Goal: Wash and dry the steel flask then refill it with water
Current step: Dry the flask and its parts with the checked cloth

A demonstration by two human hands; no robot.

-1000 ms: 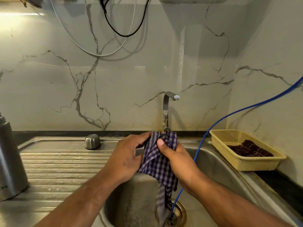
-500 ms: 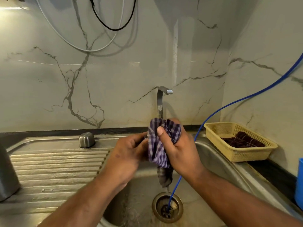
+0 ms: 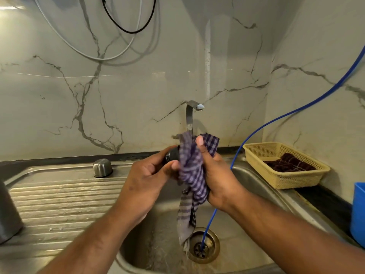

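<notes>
The left hand [image 3: 146, 178] is curled around a small dark round piece [image 3: 172, 155], thumb and fingers closed on it; what the piece is cannot be told. The right hand [image 3: 215, 175] is clamped on a purple checked cloth [image 3: 190, 169], thumb on top, pressing the bunched cloth against the dark piece. The two hands meet above the sink basin [image 3: 246, 244], and the loose end of the cloth hangs down towards the drain [image 3: 209, 252].

The steel flask [image 3: 8, 210] stands upright on the ribbed drainboard [image 3: 65, 194] at the far left edge, cut off by the frame and well apart from both hands. A small steel cap [image 3: 102, 168] sits at the back of the drainboard, left of the left hand.

The tap [image 3: 189, 117] rises behind the cloth. A blue hose [image 3: 266, 123] runs from the upper right down into the drain. On the desk to the right a yellow basket [image 3: 284, 178] holds a dark cloth [image 3: 290, 163], and a blue container [image 3: 358, 212] shows at the right edge.
</notes>
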